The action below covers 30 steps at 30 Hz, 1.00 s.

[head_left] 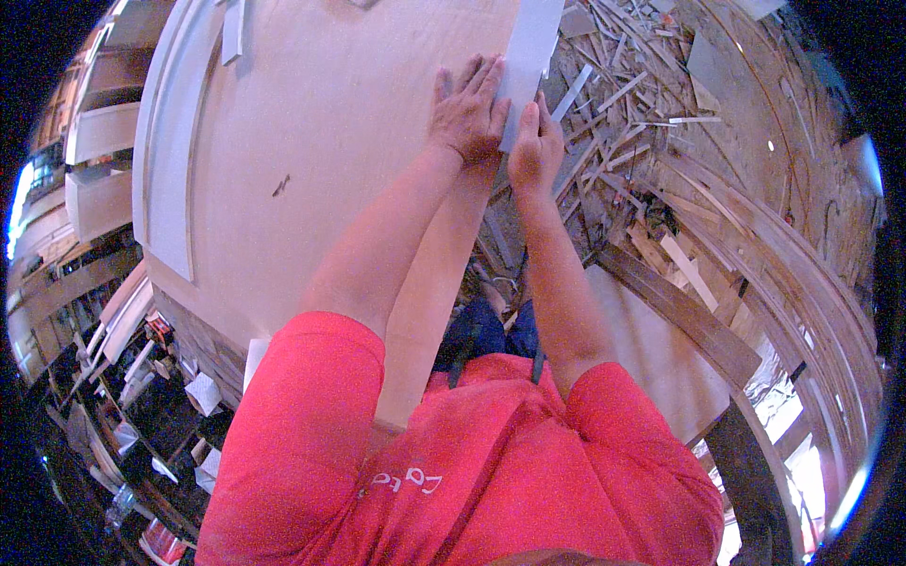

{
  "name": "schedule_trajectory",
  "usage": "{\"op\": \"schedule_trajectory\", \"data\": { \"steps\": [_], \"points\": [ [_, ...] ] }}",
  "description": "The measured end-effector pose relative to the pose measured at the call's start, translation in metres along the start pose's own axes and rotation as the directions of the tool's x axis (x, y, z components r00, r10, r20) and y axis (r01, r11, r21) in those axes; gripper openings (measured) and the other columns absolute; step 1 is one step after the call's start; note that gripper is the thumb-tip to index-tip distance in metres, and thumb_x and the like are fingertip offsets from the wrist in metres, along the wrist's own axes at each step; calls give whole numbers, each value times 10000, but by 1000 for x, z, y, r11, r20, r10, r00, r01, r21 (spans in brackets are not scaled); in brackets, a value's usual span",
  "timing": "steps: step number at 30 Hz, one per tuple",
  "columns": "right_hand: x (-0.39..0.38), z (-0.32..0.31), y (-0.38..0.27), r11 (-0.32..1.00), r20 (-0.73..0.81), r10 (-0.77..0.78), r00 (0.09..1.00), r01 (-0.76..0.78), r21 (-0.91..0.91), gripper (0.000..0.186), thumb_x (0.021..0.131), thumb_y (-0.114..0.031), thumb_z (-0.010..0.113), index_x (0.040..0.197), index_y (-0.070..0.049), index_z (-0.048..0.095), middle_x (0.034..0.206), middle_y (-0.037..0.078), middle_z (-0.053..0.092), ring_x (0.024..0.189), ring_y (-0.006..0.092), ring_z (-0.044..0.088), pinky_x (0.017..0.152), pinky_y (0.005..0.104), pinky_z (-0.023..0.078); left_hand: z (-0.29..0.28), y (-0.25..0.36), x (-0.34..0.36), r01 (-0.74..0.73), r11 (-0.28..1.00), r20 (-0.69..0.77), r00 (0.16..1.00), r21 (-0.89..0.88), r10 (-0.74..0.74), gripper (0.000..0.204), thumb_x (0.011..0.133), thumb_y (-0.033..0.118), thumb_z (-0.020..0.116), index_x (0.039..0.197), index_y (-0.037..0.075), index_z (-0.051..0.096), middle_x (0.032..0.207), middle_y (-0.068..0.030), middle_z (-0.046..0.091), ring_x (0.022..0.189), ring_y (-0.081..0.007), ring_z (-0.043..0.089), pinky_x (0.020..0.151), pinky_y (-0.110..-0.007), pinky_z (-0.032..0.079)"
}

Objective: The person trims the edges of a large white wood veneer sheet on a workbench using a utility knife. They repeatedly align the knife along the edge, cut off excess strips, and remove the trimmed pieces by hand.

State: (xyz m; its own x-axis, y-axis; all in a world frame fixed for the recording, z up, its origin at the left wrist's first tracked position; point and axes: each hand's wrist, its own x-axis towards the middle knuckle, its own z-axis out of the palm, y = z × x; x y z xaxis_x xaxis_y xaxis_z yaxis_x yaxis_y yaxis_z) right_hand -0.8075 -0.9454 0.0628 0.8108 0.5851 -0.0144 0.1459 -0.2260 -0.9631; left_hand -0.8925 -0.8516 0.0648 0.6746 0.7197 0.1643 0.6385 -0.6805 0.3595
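A large pale wooden panel lies before me, and a white strip runs along its right edge. My left hand rests flat on the panel with its fingers spread, the thumb side against the strip. At the panel's edge my right hand is closed, thumb and fingers pressed together on the edge of the white strip. The undersides of the right fingers are hidden. A small dark mark shows on the panel's face.
Wood offcuts litter the floor at the far right. Long curved-looking boards and a brown plank lie to my right. On the left are a narrow white board, stacked boards and cluttered shelves.
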Motion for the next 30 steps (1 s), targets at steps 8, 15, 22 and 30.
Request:
{"op": "schedule_trajectory", "data": {
  "steps": [8, 15, 22, 30],
  "points": [
    [-23, -21, -7, 999, 120, 35, 992, -34, -13, 436, 1050, -248, 501, 1373, 30, 594, 1165, 232, 680, 1040, 297, 635, 939, 379, 469, 6, -4, 3, -8, 1000, 12, 1000, 12, 7, 669, 978, 384, 479, 1573, 115, 334, 1630, -37, 365, 1527, -249, 286, 1221, -622, 114],
    [-73, -28, -17, 994, 92, 66, 994, -58, -92, 482, 1053, -286, 489, 1418, 22, 553, 1067, 208, 628, 967, 319, 577, 918, 393, 453, 2, -6, 0, -25, 1000, 15, 1000, 2, 25, 678, 985, 386, 463, 1579, 95, 311, 1633, -58, 356, 1531, -261, 275, 1219, -630, 108],
    [-27, -13, -17, 992, 29, 59, 998, -56, -116, 512, 1044, -350, 510, 1414, 0, 562, 1002, 239, 629, 970, 369, 596, 912, 409, 461, 3, -7, 3, -17, 1000, 25, 1000, 7, 17, 669, 986, 393, 455, 1571, 92, 333, 1629, -69, 362, 1532, -280, 272, 1214, -635, 113],
    [-6, -8, -20, 992, 45, 71, 996, -66, -110, 501, 1041, -351, 515, 1405, -12, 577, 1019, 244, 636, 971, 371, 601, 919, 413, 462, 5, -11, 1, -29, 999, 20, 999, 21, 29, 669, 984, 395, 451, 1573, 98, 337, 1633, -47, 360, 1531, -275, 278, 1210, -633, 119]
  ]
}}
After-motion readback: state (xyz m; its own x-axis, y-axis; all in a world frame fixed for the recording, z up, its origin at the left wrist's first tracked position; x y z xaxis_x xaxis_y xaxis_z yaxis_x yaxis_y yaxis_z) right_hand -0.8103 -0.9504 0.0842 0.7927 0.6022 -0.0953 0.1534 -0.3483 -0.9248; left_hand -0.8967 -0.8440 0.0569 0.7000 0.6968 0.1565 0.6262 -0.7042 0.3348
